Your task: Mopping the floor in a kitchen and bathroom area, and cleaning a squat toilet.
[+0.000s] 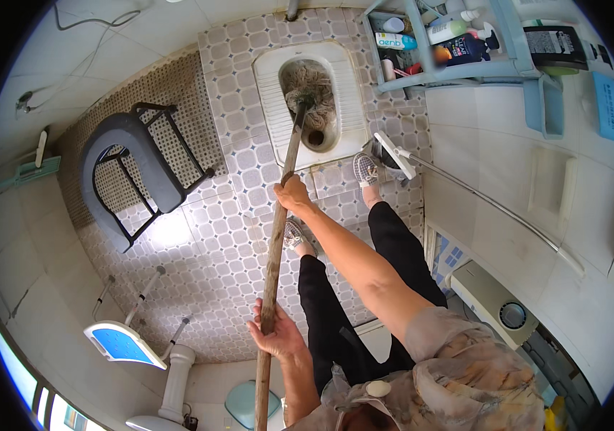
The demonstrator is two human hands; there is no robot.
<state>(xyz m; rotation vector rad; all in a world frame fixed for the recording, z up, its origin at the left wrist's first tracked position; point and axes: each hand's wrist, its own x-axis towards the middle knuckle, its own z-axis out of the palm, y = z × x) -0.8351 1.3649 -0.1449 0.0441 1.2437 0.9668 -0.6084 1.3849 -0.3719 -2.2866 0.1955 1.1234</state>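
A mop's wooden handle (273, 251) is held aslant by two hands. It is gripped midway by the right grip (294, 194), which is closed around the wood. Lower down, it is cradled loosely against the left grip (284, 339); whether that one is fully closed cannot be told. The stringy grey mop head (307, 90) is set down in the bowl of the squat toilet (270, 93), and the drain hole nearest the feet is left uncovered by it. The toilet is surrounded by patterned floor tiles (239, 244). To its right, a white floor wiper (399, 156) is seen near one foot, and bottles are stored on a pale blue shelf (458, 72). To the left, a dark chair (163, 172) is placed partly over a brown mat (81, 144).
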